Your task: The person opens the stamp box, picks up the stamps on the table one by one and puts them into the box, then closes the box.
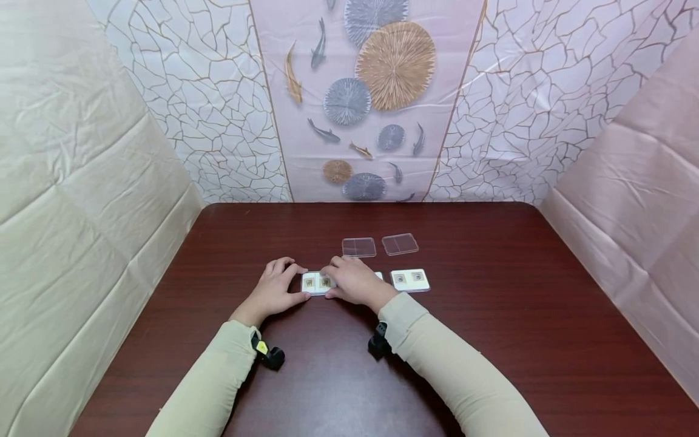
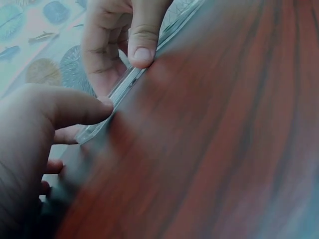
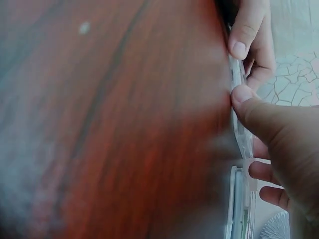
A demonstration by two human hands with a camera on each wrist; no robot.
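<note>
A flat clear plastic case (image 1: 309, 283) with a white insert lies on the table, two small brownish square pieces showing in its left part. My left hand (image 1: 275, 289) holds its left end, thumb at the near edge and fingers at the far side. Farther right along the same edges, my right hand (image 1: 355, 282) pinches the case and covers part of it. In the left wrist view, both thumbs press on the case's near side (image 2: 130, 79). The right wrist view shows its narrow edge (image 3: 237, 119) between the right thumb and fingers.
A white corner (image 1: 379, 275) shows beyond the right hand. Right of it lies another white case (image 1: 411, 288) with two square pieces. Behind are two clear lids, one left (image 1: 358, 247) and one right (image 1: 400, 244), on the dark red wooden table (image 1: 491, 315). Fabric walls enclose the table.
</note>
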